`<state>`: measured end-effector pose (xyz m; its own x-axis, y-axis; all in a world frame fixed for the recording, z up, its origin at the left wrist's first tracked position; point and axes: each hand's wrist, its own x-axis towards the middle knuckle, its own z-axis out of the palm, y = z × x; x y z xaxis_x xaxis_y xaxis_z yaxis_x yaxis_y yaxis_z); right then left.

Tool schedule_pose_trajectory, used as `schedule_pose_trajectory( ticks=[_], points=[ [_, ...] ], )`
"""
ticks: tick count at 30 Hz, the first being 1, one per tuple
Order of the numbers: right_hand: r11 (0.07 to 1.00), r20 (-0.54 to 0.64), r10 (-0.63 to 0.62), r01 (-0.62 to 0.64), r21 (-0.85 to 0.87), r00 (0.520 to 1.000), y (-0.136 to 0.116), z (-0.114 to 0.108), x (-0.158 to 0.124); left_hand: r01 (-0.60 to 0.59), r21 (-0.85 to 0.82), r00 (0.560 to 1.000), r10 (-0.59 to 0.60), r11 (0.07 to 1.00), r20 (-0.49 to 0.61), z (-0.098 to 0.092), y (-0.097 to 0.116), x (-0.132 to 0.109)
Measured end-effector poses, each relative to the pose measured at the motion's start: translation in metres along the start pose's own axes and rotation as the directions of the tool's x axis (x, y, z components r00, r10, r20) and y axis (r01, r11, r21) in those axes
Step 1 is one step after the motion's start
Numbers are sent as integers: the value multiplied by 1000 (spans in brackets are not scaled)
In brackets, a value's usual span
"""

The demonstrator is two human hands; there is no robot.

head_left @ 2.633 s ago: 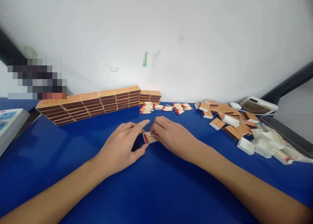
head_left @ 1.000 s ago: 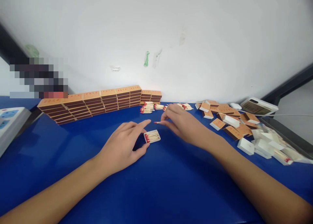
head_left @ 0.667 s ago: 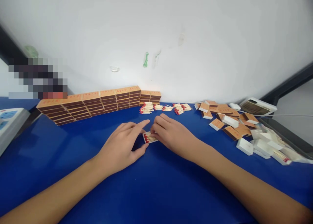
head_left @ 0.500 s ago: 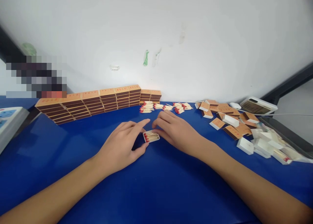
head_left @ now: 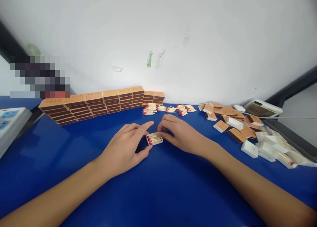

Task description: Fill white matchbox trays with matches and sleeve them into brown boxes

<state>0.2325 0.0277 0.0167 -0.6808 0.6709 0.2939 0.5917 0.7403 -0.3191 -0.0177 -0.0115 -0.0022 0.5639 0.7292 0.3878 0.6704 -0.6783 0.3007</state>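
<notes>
A small white matchbox tray (head_left: 158, 143) lies on the blue table, filled with red-tipped matches (head_left: 153, 140) whose heads point left. My left hand (head_left: 125, 146) steadies the tray at its left end, thumb at the near corner and fingers at the far side, with the index finger raised. Over the tray's far right edge, my right hand (head_left: 177, 131) has its thumb and fingers pinched together, touching the match ends. Whatever lies between those fingertips is hidden. Behind the hands, loose matches (head_left: 150, 109) lie in several small heaps near the wall.
Stacked matchboxes (head_left: 94, 105) form a long row along the wall at left. To the right lie scattered matchbox sleeves (head_left: 239, 134), white trays (head_left: 249, 149), a phone (head_left: 264, 108) and a dark tray (head_left: 292, 138). A white box-like object (head_left: 15, 124) stands at far left.
My right fingers have closed together and come down at the tray's right edge. The left hand keeps its place at the tray. The whole view has shifted slightly.
</notes>
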Motion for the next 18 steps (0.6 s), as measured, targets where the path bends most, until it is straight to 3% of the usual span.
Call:
schedule_pose_trajectory(
  ticks=[11, 14, 18],
  points=[
    [984, 36, 71, -76, 160, 997, -1, -4, -1, 0, -1, 1000, 0, 1000, -8, 0, 0, -1],
    [978, -50, 122, -111, 175, 991, 12, -3, 1, -9, -6, 1000, 9, 1000, -4, 0, -1, 0],
    [977, -272, 192, -210, -40, 943, 52, 1, 1, -5, -8, 1000, 5, 1000, 0, 0, -1, 0]
  ],
)
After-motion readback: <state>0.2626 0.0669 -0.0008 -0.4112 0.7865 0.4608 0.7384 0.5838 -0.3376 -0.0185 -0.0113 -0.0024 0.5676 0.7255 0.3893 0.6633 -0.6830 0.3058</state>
